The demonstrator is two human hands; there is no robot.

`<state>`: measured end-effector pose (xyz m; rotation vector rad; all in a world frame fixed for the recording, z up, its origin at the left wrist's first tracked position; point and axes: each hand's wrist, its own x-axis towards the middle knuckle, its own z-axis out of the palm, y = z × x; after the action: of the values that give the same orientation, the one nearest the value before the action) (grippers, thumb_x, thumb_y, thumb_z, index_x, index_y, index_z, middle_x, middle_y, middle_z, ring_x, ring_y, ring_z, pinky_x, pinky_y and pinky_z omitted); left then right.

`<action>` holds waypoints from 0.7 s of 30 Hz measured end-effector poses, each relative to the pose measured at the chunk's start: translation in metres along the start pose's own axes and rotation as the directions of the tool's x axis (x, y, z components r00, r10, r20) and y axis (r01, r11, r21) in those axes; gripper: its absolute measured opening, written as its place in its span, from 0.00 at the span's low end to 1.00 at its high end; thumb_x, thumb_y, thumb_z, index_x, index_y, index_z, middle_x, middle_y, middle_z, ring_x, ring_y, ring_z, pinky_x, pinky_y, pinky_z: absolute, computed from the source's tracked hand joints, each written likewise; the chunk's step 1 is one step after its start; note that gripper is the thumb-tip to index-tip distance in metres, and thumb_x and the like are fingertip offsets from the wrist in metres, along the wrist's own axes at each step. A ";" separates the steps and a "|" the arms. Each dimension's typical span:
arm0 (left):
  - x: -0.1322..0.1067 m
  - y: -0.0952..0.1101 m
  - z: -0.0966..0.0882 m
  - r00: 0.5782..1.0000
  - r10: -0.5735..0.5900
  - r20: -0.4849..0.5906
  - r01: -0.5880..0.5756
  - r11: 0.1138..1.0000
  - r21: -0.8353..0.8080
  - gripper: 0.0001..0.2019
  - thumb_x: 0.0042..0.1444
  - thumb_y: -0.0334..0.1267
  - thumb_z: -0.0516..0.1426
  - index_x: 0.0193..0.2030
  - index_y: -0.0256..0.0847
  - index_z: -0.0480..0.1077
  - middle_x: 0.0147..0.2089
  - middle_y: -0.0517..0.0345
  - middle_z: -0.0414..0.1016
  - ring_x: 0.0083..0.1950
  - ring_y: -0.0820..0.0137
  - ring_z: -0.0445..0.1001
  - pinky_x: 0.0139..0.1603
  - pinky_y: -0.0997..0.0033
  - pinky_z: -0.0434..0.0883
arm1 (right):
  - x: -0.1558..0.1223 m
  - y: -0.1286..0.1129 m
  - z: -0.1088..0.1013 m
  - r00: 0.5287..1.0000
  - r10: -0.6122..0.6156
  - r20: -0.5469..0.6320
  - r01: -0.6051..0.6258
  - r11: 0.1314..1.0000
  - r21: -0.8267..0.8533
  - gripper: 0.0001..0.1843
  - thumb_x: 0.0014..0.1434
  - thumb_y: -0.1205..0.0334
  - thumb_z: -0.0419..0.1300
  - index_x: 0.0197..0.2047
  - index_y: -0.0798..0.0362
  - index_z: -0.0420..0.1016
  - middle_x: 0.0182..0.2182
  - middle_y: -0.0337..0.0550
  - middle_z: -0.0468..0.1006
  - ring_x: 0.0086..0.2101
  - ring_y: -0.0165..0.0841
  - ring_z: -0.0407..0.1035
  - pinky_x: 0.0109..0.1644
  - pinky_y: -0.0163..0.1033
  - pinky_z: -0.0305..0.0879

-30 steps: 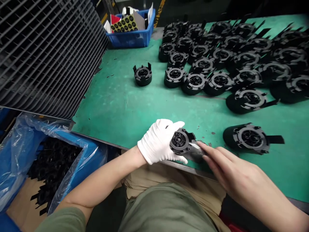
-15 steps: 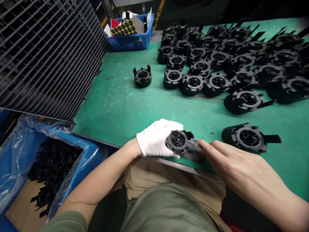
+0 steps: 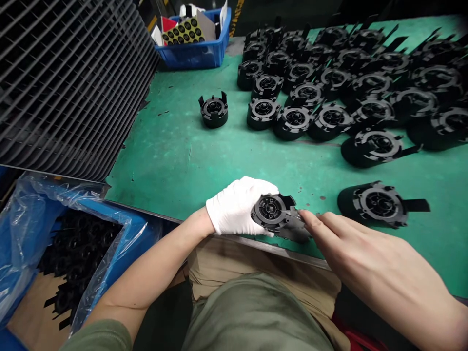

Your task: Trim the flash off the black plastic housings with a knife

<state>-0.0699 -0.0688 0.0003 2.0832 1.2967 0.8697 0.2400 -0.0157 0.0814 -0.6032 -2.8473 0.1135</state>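
Observation:
My left hand [image 3: 236,207], in a white glove, is wrapped round a round black plastic housing [image 3: 269,210] above the table's front edge. The ringed face of this housing is turned up towards me, and a flat tab juts from its right side. Bare and closed, my right hand [image 3: 360,251] grips a thin pointed metal tool [image 3: 293,216]. The tool's tip is over the right part of the housing's face; my fingers cover much of the rest. To the right of my right hand's knuckles lies another black housing [image 3: 380,204], tilted, with a long tab.
Several rows of black housings [image 3: 294,119] stand on the green tabletop [image 3: 175,161], with a single housing [image 3: 214,112] apart from them. A blue bin [image 3: 197,54] is at the back. On the left are a black grid rack [image 3: 73,87] and a plastic-lined blue crate [image 3: 133,234] of black parts.
The view has shifted slightly. Both hands keep nearly the same pose, with the housing in my left hand and the metal tool in my right.

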 end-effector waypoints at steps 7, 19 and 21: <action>0.004 0.001 -0.004 0.999 -0.020 0.030 0.021 1.000 -0.006 0.47 0.55 0.71 0.79 0.70 0.41 0.78 0.67 0.35 0.88 0.68 0.40 0.89 0.74 0.42 0.83 | -0.006 0.002 0.002 0.988 -0.155 0.025 0.157 0.982 -0.107 0.41 0.61 0.84 0.50 0.76 0.60 0.74 0.43 0.52 0.88 0.35 0.43 0.81 0.30 0.44 0.73; -0.010 0.023 0.023 0.963 -0.223 -0.154 0.248 0.954 0.166 0.61 0.51 0.86 0.72 0.76 0.37 0.76 0.67 0.30 0.84 0.69 0.37 0.85 0.75 0.35 0.83 | -0.020 0.015 0.012 0.996 0.088 -0.027 -0.086 0.993 0.086 0.22 0.83 0.65 0.56 0.75 0.48 0.73 0.48 0.45 0.87 0.36 0.36 0.84 0.33 0.40 0.74; -0.014 0.033 0.021 0.958 -0.256 -0.132 0.281 0.931 0.233 0.64 0.51 0.88 0.70 0.82 0.41 0.72 0.66 0.34 0.84 0.65 0.38 0.86 0.68 0.37 0.86 | -0.024 0.006 0.013 0.998 0.064 -0.024 -0.063 0.998 0.017 0.24 0.83 0.66 0.55 0.76 0.50 0.74 0.46 0.45 0.85 0.35 0.37 0.82 0.33 0.41 0.72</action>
<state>-0.0404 -0.0969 0.0069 1.9980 1.7777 0.7261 0.2608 -0.0200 0.0629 -0.6871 -2.8011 0.1386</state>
